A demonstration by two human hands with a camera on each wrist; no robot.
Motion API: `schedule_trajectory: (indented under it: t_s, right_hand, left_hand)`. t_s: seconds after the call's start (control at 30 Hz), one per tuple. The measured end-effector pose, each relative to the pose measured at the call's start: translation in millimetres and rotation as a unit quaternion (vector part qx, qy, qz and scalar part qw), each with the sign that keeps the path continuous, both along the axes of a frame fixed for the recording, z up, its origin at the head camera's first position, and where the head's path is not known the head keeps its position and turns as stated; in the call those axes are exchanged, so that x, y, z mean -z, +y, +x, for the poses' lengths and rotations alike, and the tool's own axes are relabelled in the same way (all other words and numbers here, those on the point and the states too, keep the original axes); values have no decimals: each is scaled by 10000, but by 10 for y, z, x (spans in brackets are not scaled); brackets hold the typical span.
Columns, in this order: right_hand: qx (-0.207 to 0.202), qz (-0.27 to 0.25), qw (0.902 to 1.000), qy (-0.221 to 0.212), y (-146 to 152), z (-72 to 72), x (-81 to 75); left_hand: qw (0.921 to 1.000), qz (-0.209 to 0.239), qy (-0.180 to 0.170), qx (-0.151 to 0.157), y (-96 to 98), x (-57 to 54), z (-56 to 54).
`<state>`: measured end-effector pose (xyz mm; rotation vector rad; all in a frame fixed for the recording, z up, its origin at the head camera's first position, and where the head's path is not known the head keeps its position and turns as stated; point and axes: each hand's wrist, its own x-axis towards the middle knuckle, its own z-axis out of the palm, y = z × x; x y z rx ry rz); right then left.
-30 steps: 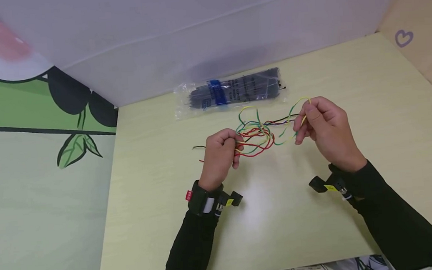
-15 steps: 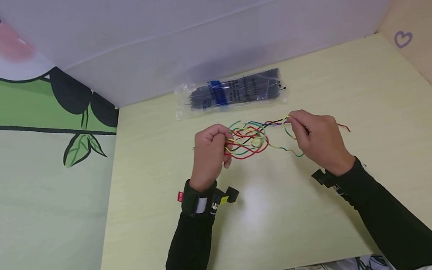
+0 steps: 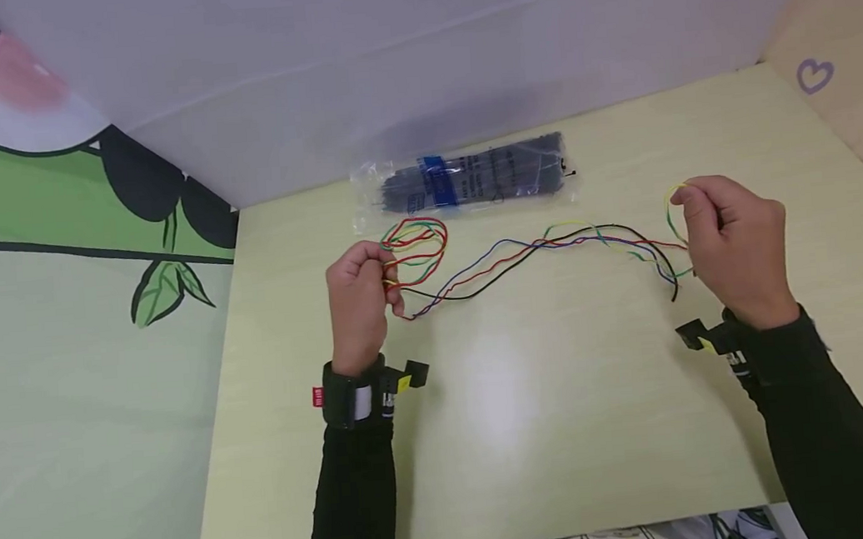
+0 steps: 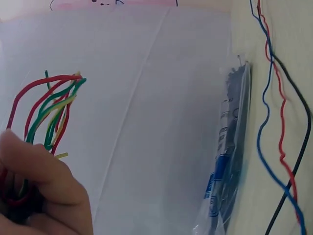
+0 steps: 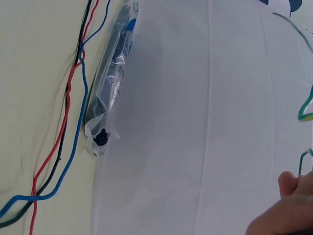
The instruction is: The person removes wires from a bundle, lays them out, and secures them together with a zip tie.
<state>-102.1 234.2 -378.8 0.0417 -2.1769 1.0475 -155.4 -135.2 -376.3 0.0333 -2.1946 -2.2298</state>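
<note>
My left hand (image 3: 359, 304) grips a looped bundle of red, green and yellow wires (image 3: 444, 237) at the left of the table. In the left wrist view, the loops (image 4: 53, 77) stand up above the curled thumb and fingers. At the right, my right hand (image 3: 741, 248) pinches a yellow-green wire (image 3: 669, 213), raised in a small loop; its fingertips are mostly hidden in the head view. A black wire (image 3: 471, 297), a blue wire (image 4: 267, 117) and a red wire (image 4: 283, 127) stretch loosely across the table between the hands, partly twisted together.
A clear plastic bag of dark grey cable ties (image 3: 500, 173) lies at the back of the table against the white wall (image 3: 462, 67). The table's front edge (image 3: 585, 534) is near the forearms. A side panel (image 3: 855, 98) stands at the right.
The hands have moved apart, left hand leftward and right hand rightward. The tangle between them has been drawn out, and black, blue and red wires now lie stretched along the table.
</note>
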Motion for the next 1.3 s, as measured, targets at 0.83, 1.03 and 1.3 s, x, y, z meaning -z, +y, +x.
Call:
schedule_trajectory:
  t_s: [0.83,1.03,1.3]
  right_hand:
    - [-2056,-1549,9384,-2304,-444,28,200]
    - [-1930,-1540,9426,-2250,-435,9,233]
    - [-1703,-1593,9425,-2393,-316,14,291]
  left_hand:
    - [9712,110,-129,2378,1165,375,224]
    - [9619,876,-364,2564,1036,396,202]
    - [9792,733,-352,1861,460,367,41]
